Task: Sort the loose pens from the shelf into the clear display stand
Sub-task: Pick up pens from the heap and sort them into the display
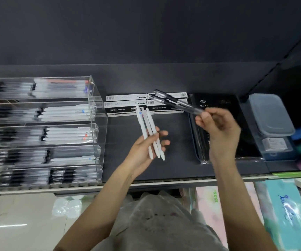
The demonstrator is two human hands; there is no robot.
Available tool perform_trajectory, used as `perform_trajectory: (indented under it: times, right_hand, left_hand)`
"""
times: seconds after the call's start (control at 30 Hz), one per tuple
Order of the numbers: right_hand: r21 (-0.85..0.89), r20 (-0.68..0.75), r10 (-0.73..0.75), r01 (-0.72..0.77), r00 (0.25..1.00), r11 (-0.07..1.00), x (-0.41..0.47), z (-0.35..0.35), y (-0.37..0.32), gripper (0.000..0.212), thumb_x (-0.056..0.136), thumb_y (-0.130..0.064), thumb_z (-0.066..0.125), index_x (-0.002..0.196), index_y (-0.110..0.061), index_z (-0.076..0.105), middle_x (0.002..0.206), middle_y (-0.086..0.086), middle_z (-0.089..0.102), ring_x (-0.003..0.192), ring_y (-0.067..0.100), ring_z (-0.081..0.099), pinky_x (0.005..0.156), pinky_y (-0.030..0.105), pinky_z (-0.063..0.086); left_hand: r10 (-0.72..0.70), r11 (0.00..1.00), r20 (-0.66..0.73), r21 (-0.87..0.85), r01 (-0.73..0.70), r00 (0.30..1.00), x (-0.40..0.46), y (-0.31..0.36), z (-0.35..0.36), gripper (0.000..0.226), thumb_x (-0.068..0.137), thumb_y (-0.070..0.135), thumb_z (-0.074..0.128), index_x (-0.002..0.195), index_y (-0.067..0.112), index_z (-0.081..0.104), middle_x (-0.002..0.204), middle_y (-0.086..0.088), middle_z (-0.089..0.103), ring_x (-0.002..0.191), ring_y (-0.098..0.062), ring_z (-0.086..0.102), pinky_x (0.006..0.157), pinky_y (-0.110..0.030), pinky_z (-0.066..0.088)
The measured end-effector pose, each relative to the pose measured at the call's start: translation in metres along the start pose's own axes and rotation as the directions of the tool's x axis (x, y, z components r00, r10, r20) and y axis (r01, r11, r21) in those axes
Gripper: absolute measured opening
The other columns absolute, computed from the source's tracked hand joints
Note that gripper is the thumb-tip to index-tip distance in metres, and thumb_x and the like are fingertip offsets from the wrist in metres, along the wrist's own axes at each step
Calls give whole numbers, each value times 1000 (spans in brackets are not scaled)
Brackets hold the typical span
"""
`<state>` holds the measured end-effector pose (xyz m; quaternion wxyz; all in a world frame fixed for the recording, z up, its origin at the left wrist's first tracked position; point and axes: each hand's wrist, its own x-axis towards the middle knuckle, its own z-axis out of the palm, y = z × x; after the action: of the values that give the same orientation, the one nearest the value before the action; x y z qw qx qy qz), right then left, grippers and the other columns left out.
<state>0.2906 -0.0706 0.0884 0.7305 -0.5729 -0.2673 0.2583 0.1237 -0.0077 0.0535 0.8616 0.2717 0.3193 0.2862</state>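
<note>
Right now our left hand [146,147] has its fingers curled round three white pens [150,134], fanned slightly, their tips pointing back toward us and their clip ends up over the shelf [164,171]. Our right hand [218,127] pinches two black-grip clear pens [175,102] by one end, so they stick out leftward above the boxed pens [126,105] at the back. Both bundles hang in the air, well apart from the clear display stand [95,124] on the left, whose tiers already hold rows of white and dark pens.

We judge the risk lies in the grips. The white three are loosely splayed, so tilting them toward a tier could let one slide out. The black pair is held far from its middle; a quick swing could lever them loose. We also have two kinds in hand, and the stand is blurred, so picking the wrong tier is easy.
</note>
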Motion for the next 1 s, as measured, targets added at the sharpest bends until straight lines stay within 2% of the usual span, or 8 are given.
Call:
perform_trajectory:
  times: [0.1, 0.23, 0.37, 0.6, 0.73, 0.83, 0.9, 1.0]
  right_hand:
    - [135, -137, 70, -51, 988, 989, -22, 14, 16, 13, 85, 4, 60, 86, -8, 62, 71, -3, 68, 68, 11, 67, 68, 20, 53]
    - [118, -134, 56, -40, 989, 992, -39, 25, 22, 12, 84, 5, 62, 89, -6, 60, 79, -1, 70, 78, 17, 69, 75, 24, 54]
    - [28, -117, 30, -27, 993, 999, -55, 34, 32, 17, 84, 4, 64, 86, -13, 61, 87, -2, 69, 88, 21, 68, 84, 32, 54]
    - [-82, -3, 61, -61, 998, 995, -66, 38, 41, 12, 84, 1, 65, 85, -9, 59, 87, -10, 71, 91, 11, 69, 81, 20, 51]
    - [-162, 90, 105, -90, 990, 983, -74, 37, 44, 13, 83, -1, 68, 83, -10, 59, 86, -8, 71, 88, 9, 69, 77, 18, 51]
    - [-260, 219, 141, -81, 966, 962, -74, 34, 44, 15, 81, -7, 71, 87, -14, 59, 89, -4, 71, 87, 8, 69, 77, 20, 50]
    - [-373, 265, 60, 45, 962, 927, -63, 27, 39, 18, 81, -14, 72, 94, -18, 60, 96, -6, 67, 91, 8, 65, 81, 25, 49]
    - [-446, 356, -137, 297, 924, 844, -27, 22, 16, 21, 85, -22, 66, 104, -25, 59, 103, -12, 60, 98, 8, 56, 84, 26, 44]
  left_hand:
    - [114, 992, 6, -53, -114, 993, 6, 1, 17, 17, 100, 9, 37, 101, 17, 52, 103, -1, 72, 85, -16, 68, 70, -22, 50]
    - [205, 977, 29, -62, -203, 978, 6, 4, 26, 29, 102, 11, 32, 124, 17, 50, 121, 3, 66, 110, -19, 64, 91, -28, 52]
    - [237, 962, -22, -134, -237, 971, 7, 4, 29, 35, 101, 9, 36, 134, 12, 45, 123, -4, 64, 112, -26, 63, 92, -34, 53]
    - [227, 964, -36, -133, -230, 973, 5, 4, 24, 39, 102, 12, 34, 140, 6, 37, 129, -6, 61, 118, -24, 59, 88, -31, 54]
    - [239, 969, -74, -39, -242, 968, 5, 3, 20, 34, 101, 13, 38, 133, 5, 45, 114, -2, 68, 105, -19, 66, 91, -31, 53]
    - [244, 969, -134, 70, -236, 960, 5, 1, 14, 36, 99, 15, 43, 130, -3, 46, 89, -2, 67, 85, -18, 63, 76, -27, 56]
    - [249, 962, -138, 150, -228, 959, 3, 1, 10, 33, 99, 14, 43, 124, -7, 49, 81, 2, 66, 73, -13, 60, 63, -24, 54]
    - [173, 958, -39, 238, -159, 984, -7, 6, 4, 18, 99, 11, 43, 111, 4, 54, 84, 5, 70, 66, -8, 60, 65, -24, 55]
